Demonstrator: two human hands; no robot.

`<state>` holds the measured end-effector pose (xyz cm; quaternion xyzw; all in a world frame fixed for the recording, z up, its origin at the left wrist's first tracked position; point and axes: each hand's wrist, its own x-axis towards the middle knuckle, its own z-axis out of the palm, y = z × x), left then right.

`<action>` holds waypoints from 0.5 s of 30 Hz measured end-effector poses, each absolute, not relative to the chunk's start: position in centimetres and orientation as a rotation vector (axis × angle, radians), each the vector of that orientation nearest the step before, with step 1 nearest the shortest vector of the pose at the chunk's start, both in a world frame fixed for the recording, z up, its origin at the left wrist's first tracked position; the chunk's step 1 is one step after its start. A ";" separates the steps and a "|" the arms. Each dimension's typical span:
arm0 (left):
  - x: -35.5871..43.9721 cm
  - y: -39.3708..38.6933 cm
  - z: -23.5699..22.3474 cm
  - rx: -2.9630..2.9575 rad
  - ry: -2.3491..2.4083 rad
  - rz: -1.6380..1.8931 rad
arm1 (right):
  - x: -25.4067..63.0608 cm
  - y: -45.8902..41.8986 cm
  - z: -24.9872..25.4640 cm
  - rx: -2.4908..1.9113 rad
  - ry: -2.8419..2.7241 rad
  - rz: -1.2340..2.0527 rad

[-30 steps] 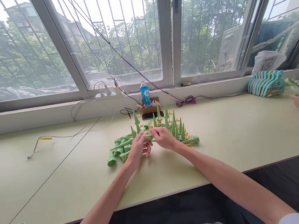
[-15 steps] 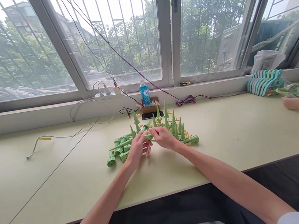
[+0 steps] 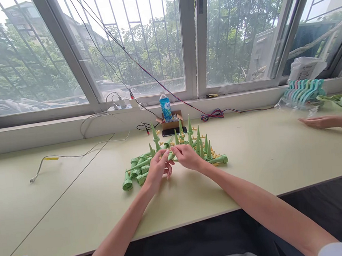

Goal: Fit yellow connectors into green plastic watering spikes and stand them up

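Over the front of a pile of green plastic parts, my left hand [image 3: 159, 166] and my right hand [image 3: 186, 156] meet. Between their fingertips they pinch one green watering spike [image 3: 170, 156], largely covered by the fingers. To the left lie several loose green spikes [image 3: 127, 184] with wide ribbed collars. Behind and right of my hands, several pointed spikes [image 3: 208, 151] stand upright. Small yellow valves [image 3: 213, 155] are scattered among them, and some are fitted into spikes.
A blue-labelled bottle [image 3: 165, 107] stands by a small cardboard box [image 3: 172, 123], with a black phone [image 3: 174, 131] in front. Cables [image 3: 215, 114] run along the sill. At right, a co-worker's hand [image 3: 326, 122] rests near teal hangers [image 3: 304, 91] and clear plastic wrap.
The held spike has turned a little between my fingers, while my hands stay almost in place. At right, the co-worker's hand has moved left, and clear plastic now lies by the hangers.
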<state>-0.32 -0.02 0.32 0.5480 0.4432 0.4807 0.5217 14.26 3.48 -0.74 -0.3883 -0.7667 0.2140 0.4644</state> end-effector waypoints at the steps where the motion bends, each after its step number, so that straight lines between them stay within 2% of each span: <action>1: -0.3 0.0 0.3 1.316 1.065 1.153 | 14.3 3.5 -0.7 -0.954 -1.883 0.530; 15: -0.3 0.1 0.0 1.361 1.058 1.167 | 14.3 3.6 -0.9 -0.941 -1.861 0.567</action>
